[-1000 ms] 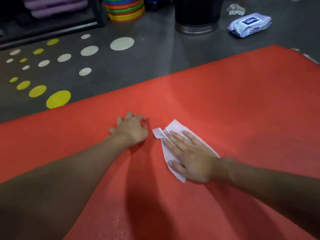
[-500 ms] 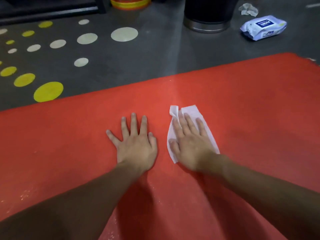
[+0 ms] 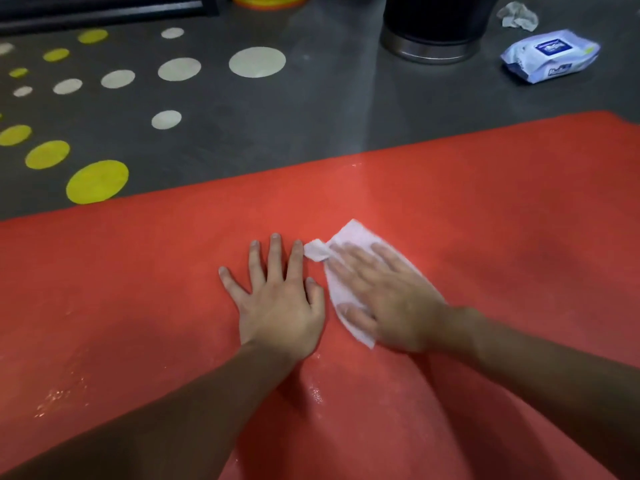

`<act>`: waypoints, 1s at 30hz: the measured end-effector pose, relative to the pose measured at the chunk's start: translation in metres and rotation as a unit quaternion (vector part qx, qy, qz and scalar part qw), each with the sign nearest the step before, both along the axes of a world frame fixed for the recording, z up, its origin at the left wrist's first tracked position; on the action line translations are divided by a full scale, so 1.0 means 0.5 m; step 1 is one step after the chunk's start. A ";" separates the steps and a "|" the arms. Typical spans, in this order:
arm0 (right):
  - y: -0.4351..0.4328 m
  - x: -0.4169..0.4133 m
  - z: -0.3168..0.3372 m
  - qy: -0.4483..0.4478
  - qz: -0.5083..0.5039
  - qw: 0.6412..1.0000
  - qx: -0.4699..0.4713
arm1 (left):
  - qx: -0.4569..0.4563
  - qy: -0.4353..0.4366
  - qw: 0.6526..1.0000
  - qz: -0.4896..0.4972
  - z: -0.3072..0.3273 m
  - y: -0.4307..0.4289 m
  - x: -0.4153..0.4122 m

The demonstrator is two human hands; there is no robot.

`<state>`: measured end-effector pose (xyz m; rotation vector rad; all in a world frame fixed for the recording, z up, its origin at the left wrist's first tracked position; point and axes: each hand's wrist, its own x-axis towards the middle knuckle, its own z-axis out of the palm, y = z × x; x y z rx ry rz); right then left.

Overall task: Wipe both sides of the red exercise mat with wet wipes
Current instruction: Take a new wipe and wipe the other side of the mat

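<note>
Change: right hand (image 3: pixel 388 299) has swung its wipe from 12 o'clock toward 11, nearer the left hand (image 3: pixel 280 299), which has stayed planted.
Red textured exercise mat (image 3: pixel 485 220): flat on the grey floor (image 3: pixel 311 109), filling the near view.
Left hand: fingers spread, palm pressing the mat, holding nothing.
Right hand: flat, fingers straight, pressing the wipe down.
White wet wipe (image 3: pixel 353 237): under that palm, its bunched corner just beside the left index fingertip.
Progress: wet sheen shows at 6 and 8 o'clock. The stretch toward 3 o'clock looks dull, probably unwiped. The underside is still to do, I judge.
Around: black bin with steel base (image 3: pixel 433 29) at 12 o'clock; blue-and-white wipes pack (image 3: pixel 550 57) and crumpled used wipe (image 3: pixel 517 16) at 1 o'clock.
Obstruction: only the planted left hand.
</note>
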<state>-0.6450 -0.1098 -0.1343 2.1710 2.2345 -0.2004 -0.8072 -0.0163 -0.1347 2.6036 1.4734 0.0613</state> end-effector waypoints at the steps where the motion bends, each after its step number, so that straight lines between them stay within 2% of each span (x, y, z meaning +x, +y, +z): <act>1: 0.023 0.025 0.003 0.001 -0.046 0.999 0.005 | -0.001 -0.002 1.000 0.002 0.000 0.000 0.000; 3: 0.058 0.036 0.001 -0.008 -0.150 0.989 -0.001 | -0.001 -0.006 1.000 0.000 0.001 0.000 0.002; 4: 0.064 0.016 -0.002 -0.016 -0.163 0.986 0.001 | -0.001 -0.007 1.000 0.000 0.000 0.000 0.001; 8: 0.040 -0.005 -0.012 0.000 -0.013 1.000 0.003 | 0.003 -0.010 1.000 0.001 0.000 0.001 0.000; 9: 0.054 0.021 -0.009 0.001 -0.011 1.000 0.002 | 0.004 -0.010 1.000 0.003 0.001 0.002 0.001; 13: 0.125 0.042 0.000 -0.001 -0.205 0.979 -0.013 | 0.005 -0.010 1.000 0.002 0.000 0.001 0.001; 14: 0.125 0.012 -0.002 0.004 -0.199 0.980 -0.006 | 0.006 -0.009 1.000 0.001 -0.001 0.002 0.001; 16: 0.101 -0.029 -0.008 0.013 -0.101 0.995 0.022 | 0.004 -0.007 1.000 -0.002 0.000 0.004 0.001; 18: 0.100 0.004 -0.009 0.006 -0.029 0.999 0.011 | 0.003 -0.008 1.000 -0.002 0.000 0.005 0.000; 19: 0.119 0.037 -0.007 -0.003 -0.042 0.999 0.013 | 0.002 -0.009 1.000 -0.001 0.001 0.006 0.000; 22: 0.176 0.091 -0.008 -0.008 -0.195 0.981 0.002 | 0.004 -0.015 1.000 0.000 0.001 0.005 0.000; 23: 0.184 0.078 -0.012 -0.008 -0.200 0.980 0.004 | 0.006 -0.017 1.000 -0.001 0.002 0.006 0.000; 27: 0.173 0.086 -0.015 -0.009 -0.072 0.997 0.013 | 0.001 -0.021 1.000 -0.002 0.003 0.008 0.001; 28: 0.190 0.114 -0.014 -0.024 -0.079 0.996 0.022 | 0.001 -0.022 1.000 0.000 0.002 0.008 0.000; 30: 0.237 0.152 -0.005 -0.011 -0.197 0.980 0.018 | 0.001 -0.027 1.000 0.000 0.000 0.009 0.000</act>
